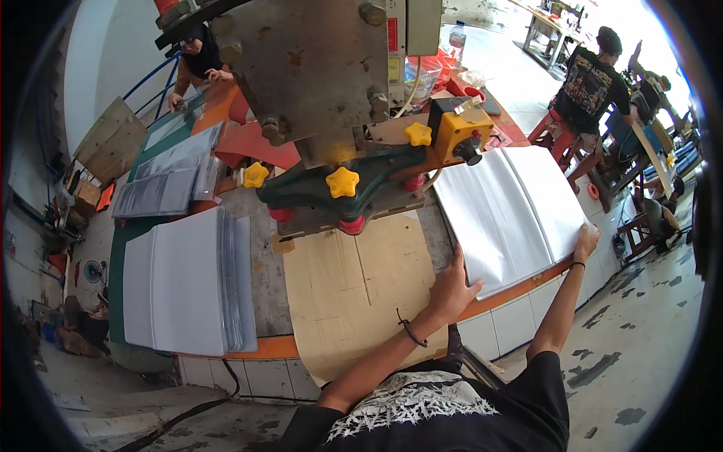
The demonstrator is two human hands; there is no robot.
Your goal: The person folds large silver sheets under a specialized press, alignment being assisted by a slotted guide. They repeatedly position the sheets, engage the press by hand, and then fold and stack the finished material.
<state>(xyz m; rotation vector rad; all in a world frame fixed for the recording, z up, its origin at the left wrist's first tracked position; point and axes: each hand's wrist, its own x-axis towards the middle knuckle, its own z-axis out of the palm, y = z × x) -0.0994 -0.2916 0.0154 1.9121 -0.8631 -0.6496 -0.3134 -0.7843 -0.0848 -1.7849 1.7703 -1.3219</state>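
Stack of white sheets (506,211) on the right end of the workbench (263,348), gripped at two edges.

Lying flat beside the yellow control box (458,133) of the press machine (331,90), near corner overhanging the orange bench edge. Left hand (452,290) set on the stack's near-left edge, fingers spread flat over the paper, thumb out of sight at the margin, so pinched or merely pressing cannot be told; forearm stretched up from the lower edge, a dark band at the wrist. Right hand (586,241) at the right-hand edge, fingers curled over it and closed on the sheets, arm nearly straight. Bare brown board (354,294) just left of the stack, under the machine head with yellow star knobs (343,181). Further left, another white pile (184,282), then grey sheets (162,188). Seated person in black (591,87) well beyond the bench's far right.
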